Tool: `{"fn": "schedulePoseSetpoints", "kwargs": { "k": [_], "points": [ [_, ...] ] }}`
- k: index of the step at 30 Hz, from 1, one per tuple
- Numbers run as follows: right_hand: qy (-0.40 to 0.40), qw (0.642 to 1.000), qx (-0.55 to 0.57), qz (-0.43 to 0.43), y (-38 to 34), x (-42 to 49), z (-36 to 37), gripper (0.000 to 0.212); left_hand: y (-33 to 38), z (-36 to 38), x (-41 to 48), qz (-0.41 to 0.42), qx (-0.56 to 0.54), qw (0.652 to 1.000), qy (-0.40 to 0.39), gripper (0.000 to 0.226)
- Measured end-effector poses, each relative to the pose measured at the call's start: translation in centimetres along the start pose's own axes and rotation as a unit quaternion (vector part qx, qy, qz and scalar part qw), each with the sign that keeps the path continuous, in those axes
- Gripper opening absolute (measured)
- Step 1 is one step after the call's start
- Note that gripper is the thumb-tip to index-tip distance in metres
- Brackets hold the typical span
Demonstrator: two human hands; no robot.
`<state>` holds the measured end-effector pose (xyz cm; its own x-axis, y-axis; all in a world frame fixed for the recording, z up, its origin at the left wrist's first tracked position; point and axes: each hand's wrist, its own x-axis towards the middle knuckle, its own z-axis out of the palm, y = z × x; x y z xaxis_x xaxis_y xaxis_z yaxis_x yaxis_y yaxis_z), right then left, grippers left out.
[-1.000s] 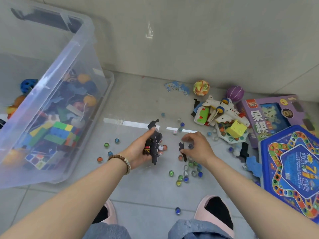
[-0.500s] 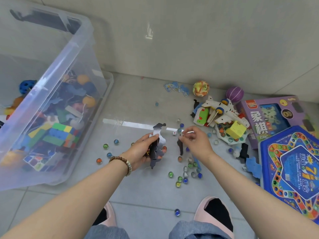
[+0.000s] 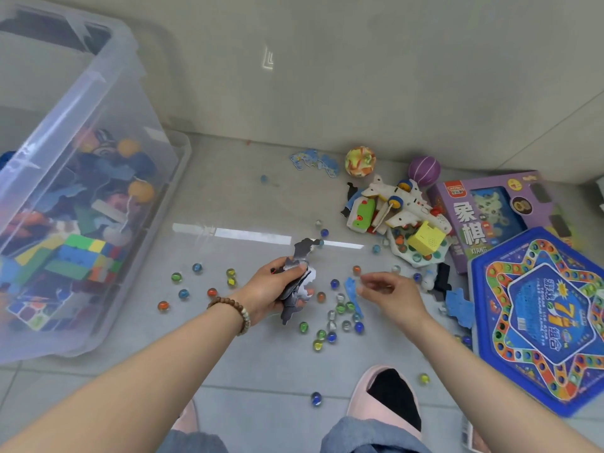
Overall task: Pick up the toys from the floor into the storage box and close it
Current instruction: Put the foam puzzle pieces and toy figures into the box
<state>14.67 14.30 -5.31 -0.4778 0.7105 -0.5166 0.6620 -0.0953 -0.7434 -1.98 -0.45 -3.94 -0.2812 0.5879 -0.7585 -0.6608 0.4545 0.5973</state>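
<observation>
Between storage box and left hand gripping puzzle pieces lie marbles.

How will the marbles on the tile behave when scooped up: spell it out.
The marbles look round and glossy, so a nudge would probably send them rolling across the smooth floor. Being small, they may slip from pinching fingers. Already scattered widely, they evidently travel easily.

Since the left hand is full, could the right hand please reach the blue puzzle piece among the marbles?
Probably yes: the right hand is empty, and the blue puzzle piece lies uncovered right beside it.
</observation>
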Motion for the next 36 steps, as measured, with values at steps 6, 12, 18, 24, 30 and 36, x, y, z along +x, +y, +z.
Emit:
{"fn": "schedulePoseSetpoints", "kwargs": {
  "k": [6,12,18,24,30,36],
  "points": [
    [0.015,0.993,-0.114,-0.041,0.8,0.7,1.3,0.027,0.1,0.8,0.4,0.004,0.013,1.000,0.012,0.025],
    [0.012,0.990,-0.126,-0.062,0.7,0.5,1.9,0.023,0.3,1.4,0.8,0.000,0.022,1.000,0.017,0.024],
    [0.022,0.990,-0.130,-0.058,0.7,0.4,1.9,0.022,0.4,2.2,0.9,-0.009,-0.003,1.000,0.005,0.021],
    [0.012,0.986,-0.150,-0.070,0.6,0.6,2.0,0.023,0.8,2.4,0.5,-0.016,-0.003,1.000,0.012,0.022],
    [0.031,0.999,0.031,0.027,-1.8,-0.6,0.6,0.024,2.0,2.3,-1.5,0.022,0.019,0.999,0.013,0.012],
    [-0.104,0.970,0.216,-0.031,-15.3,-4.9,0.4,0.018,8.4,0.7,-7.7,0.087,0.014,0.996,0.010,0.022]
  ]
}}
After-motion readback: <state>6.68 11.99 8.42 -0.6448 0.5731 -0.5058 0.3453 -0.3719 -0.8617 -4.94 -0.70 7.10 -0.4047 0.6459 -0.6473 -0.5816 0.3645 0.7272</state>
